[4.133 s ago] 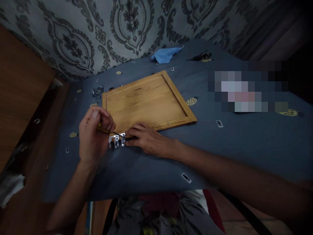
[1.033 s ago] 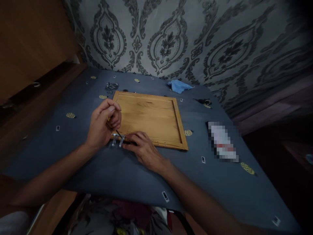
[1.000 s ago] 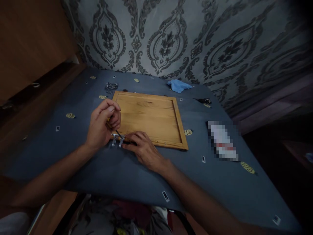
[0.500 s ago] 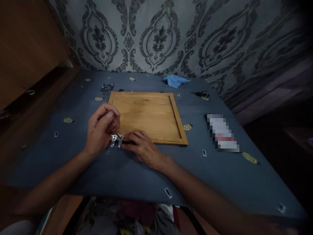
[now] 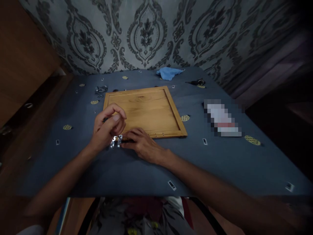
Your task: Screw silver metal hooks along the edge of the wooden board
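Note:
A square wooden panel with a raised frame (image 5: 144, 111) lies flat on the blue cloth of the table (image 5: 220, 160). At its near left corner sits a shiny metal hook rack (image 5: 115, 141). My left hand (image 5: 107, 129) is closed round a thin screwdriver whose tip points down at the rack; the tool is mostly hidden by my fingers. My right hand (image 5: 140, 145) lies on the cloth just right of the rack, fingers pressed down on a dark strip of it along the panel's near edge.
A pile of small metal parts (image 5: 100, 89) lies at the panel's far left corner. A blue rag (image 5: 168, 72) and a dark tool (image 5: 197, 82) lie near the patterned wall. A blurred-out object (image 5: 222, 119) sits to the right. A wooden cabinet (image 5: 22, 65) stands left.
The camera has swung round and tipped down, so the scene has shifted in view. My left hand has turned a little on the screwdriver; my right hand stays on the rack.

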Tool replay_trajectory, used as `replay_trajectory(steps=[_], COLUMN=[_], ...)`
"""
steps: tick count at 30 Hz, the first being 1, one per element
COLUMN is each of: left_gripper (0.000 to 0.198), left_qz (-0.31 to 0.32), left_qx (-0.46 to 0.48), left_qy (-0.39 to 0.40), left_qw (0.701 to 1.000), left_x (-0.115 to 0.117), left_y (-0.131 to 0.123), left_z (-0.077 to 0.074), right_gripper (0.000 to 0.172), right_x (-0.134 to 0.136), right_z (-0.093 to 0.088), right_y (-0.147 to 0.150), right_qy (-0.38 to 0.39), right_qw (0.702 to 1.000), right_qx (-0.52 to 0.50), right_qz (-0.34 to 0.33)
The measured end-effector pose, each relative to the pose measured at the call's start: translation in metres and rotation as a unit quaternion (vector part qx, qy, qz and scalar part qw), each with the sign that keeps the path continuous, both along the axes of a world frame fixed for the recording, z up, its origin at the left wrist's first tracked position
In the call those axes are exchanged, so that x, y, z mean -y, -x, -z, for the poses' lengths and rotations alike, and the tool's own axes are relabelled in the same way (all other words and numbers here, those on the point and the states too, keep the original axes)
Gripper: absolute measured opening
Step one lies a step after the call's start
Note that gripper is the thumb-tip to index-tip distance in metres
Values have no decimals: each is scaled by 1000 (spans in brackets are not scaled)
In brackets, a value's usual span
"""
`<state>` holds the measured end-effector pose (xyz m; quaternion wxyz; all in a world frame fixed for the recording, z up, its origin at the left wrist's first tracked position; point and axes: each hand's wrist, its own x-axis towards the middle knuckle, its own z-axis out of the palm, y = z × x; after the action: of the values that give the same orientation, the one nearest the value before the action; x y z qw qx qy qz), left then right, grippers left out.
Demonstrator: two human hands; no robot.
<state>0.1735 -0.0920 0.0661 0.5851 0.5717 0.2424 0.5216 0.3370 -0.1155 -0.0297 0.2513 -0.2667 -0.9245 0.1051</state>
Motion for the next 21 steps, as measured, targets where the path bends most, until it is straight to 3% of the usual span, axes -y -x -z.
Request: replay_trajectory(steps=[4, 8, 13, 17, 21], left_gripper=[32, 28, 24, 27, 34], left_qz=[72, 153, 193, 162, 16], left_qx=[-41, -81, -112, -114, -113], left_qy=[0, 31, 51, 36, 11], left_qw=[997, 984, 973, 979, 993], left_x=[-3, -11, -20, -20, -12], left_y=[1, 5, 10, 15, 16], left_z=[-2, -4, -10, -11, -10], right_gripper=[37, 34, 33, 34, 34], right_x=[-1, -1, -2, -2, -2], right_z=[1, 2, 1, -1, -3], right_y=[1, 2, 2, 1, 1], right_qy=[1, 3, 5, 4, 2], right_qw=[1000, 1000, 1000, 1000, 1000], right_qx=[0, -1, -1, -3, -4], right_qz=[2, 5, 3, 1, 0])
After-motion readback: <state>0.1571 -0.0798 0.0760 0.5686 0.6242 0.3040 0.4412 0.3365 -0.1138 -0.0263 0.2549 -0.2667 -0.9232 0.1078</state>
